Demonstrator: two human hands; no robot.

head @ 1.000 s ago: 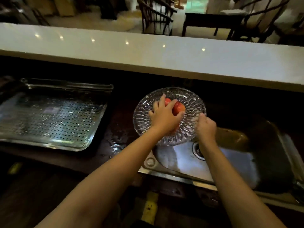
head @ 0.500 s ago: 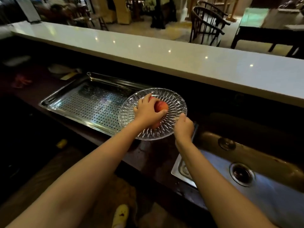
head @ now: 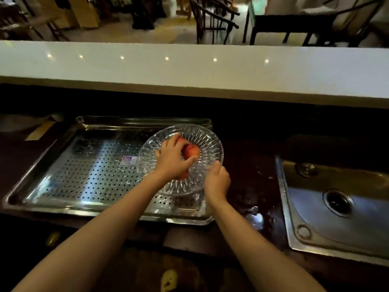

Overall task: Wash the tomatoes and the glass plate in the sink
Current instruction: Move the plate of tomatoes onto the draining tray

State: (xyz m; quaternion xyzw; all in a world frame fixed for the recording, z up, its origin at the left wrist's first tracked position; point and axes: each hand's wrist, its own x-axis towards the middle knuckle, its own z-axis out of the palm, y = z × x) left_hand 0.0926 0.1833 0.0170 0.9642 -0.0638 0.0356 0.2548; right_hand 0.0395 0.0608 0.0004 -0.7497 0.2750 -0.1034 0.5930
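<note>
Over the perforated steel draining tray (head: 84, 175), the left hand (head: 170, 163) curled its fingers over red tomatoes (head: 190, 151) in the round cut-glass plate (head: 210, 144), whose near rim the right hand (head: 216, 182) pinched, well left of the steel sink (head: 357, 228).

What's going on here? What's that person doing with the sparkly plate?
A person is carrying a glass plate with tomatoes on it. The right hand grips the plate's near rim, and the left hand curls over the tomatoes to keep them from rolling off. The plate is over the right end of a metal drain tray full of little holes. The sink is off to the right, past a wet dark countertop.
</note>
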